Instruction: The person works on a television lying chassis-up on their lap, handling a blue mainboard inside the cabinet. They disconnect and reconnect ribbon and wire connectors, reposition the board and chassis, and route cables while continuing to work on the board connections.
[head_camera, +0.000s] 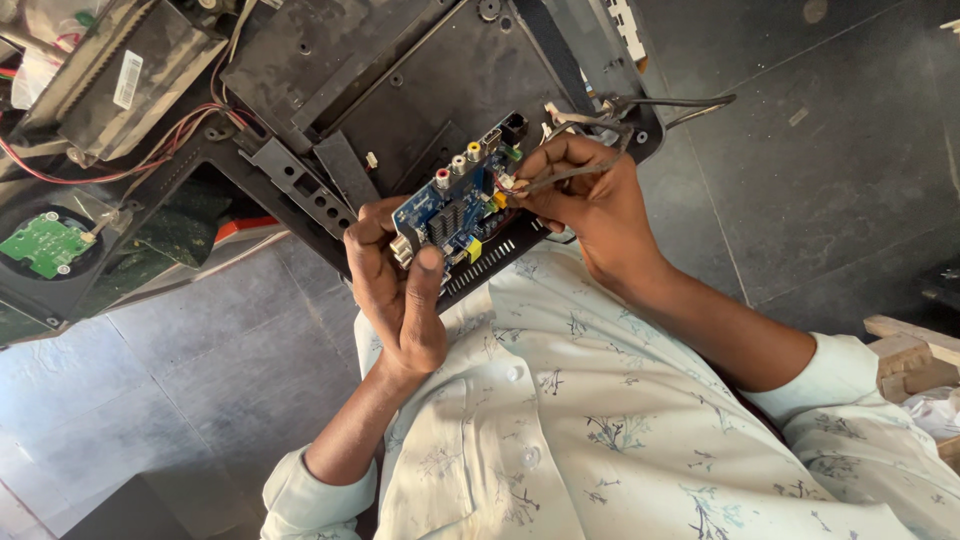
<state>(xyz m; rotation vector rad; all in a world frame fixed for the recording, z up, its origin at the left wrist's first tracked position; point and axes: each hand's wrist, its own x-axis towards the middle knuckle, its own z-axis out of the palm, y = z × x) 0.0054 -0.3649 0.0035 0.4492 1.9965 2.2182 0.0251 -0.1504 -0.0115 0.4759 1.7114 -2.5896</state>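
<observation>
My left hand (400, 290) grips a blue circuit board (455, 205) by its near edge, thumb pressed on its face. The board carries a black heat sink, round red, white and yellow jacks, and a black port along its far edge. My right hand (585, 195) pinches a grey cable (590, 170) at the board's right side, fingertips touching a small connector there. The cable loops back toward the open black chassis (400, 80) behind the board.
The black chassis lies on a dark tiled floor (820, 170). A small green circuit board (45, 245) sits in a round recess at the left, with red wires (150, 160) running near it. Pale wooden pieces (915, 350) are at the right edge.
</observation>
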